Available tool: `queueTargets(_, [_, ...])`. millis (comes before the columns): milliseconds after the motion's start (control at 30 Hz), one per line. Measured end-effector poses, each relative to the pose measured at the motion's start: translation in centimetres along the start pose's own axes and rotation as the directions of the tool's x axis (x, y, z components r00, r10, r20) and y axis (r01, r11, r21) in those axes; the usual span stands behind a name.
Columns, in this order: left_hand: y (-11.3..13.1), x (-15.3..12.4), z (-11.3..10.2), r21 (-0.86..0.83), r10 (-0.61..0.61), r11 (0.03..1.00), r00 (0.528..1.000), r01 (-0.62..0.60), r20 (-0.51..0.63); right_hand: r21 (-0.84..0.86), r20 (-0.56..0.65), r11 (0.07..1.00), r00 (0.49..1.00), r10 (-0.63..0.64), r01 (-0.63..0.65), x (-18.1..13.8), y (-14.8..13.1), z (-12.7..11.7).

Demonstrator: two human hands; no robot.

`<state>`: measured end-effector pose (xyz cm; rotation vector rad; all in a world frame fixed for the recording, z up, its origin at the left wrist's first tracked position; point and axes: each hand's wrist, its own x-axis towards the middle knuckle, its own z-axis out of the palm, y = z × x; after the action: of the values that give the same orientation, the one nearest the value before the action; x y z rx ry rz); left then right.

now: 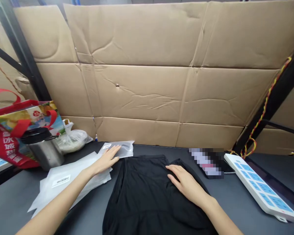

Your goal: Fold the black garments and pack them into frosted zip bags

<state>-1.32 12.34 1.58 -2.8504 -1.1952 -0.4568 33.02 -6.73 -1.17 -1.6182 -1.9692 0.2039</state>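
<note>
A black garment [147, 195] lies spread on the dark table [235, 202] in front of me. My right hand [186, 184] rests flat on its upper right part, fingers stretched out. My left hand [107, 160] lies open with its fingertips on a small clear plastic bag [122, 149] just left of the garment's top edge. Under my left wrist is a pile of white plastic bags [63, 179] with a barcode label.
A steel mug with a black lid [42, 148] and a red printed tote bag [12, 130] stand at the left, a knotted plastic bag [72, 138] behind them. A white power strip [259, 187] lies at the right. Cardboard sheets [161, 81] wall the back, with black shelf struts at both sides.
</note>
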Motion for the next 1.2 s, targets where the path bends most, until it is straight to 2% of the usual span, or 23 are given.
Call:
queueTargets(100, [2.3, 0.6, -0.7, -0.055, 0.012, 0.998, 1.0, -0.013, -0.013, -0.02, -0.003, 1.0, 1.0, 0.012, -0.012, 0.8, -0.2, -0.6])
queueTargets(233, [4.7, 1.1, -0.3, -0.106, 0.012, 0.994, 1.0, -0.014, -0.016, -0.072, -0.113, 0.996, 0.993, 0.044, -0.053, 3.5, 0.1, -1.0])
queueTargets(367, [4.8, 1.2, 0.2, -0.162, -0.009, 0.987, 1.0, 0.005, -0.028, -0.071, -0.102, 0.997, 0.994, 0.027, -0.034, 6.0, 0.8, -0.1])
queueTargets(467, [4.7, 0.9, -0.4, -0.217, -0.011, 0.976, 0.999, 0.0, -0.052, -0.071, -0.129, 0.997, 0.992, 0.015, -0.024, 6.5, 0.9, 0.1])
queueTargets(633, [6.0, -2.1, -1.4, -0.276, 0.069, 0.957, 0.995, -0.088, -0.077, -0.069, -0.182, 0.996, 0.981, -0.062, 0.051, 4.6, -0.4, -1.5])
queueTargets(733, [6.6, -4.7, -0.8, -0.276, 0.222, 0.934, 0.974, -0.225, -0.044, -0.109, -0.108, 0.985, 0.984, -0.142, 0.131, 2.3, -1.0, -2.2])
queueTargets(800, [6.7, -5.9, -0.4, -0.293, 0.281, 0.915, 0.959, -0.276, -0.026, -0.121, -0.042, 0.98, 0.985, -0.166, 0.16, 0.9, -1.1, -2.1])
queueTargets(933, [6.7, -6.7, -0.5, -0.336, 0.263, 0.906, 0.964, -0.258, -0.031, -0.057, -0.02, 0.992, 0.994, -0.111, 0.11, -0.8, -1.2, -1.5])
queueTargets(1100, [7.2, -6.0, -1.4, -0.346, 0.283, 0.902, 0.959, -0.257, 0.025, -0.005, 0.02, 0.995, 0.994, -0.104, 0.104, -0.7, -1.0, -2.3])
queueTargets(1200, [7.0, -5.1, -0.9, -0.344, 0.169, 0.922, 0.984, -0.178, -0.055, 0.004, -0.159, 0.999, 0.986, 0.04, -0.04, 0.1, 0.7, -3.0])
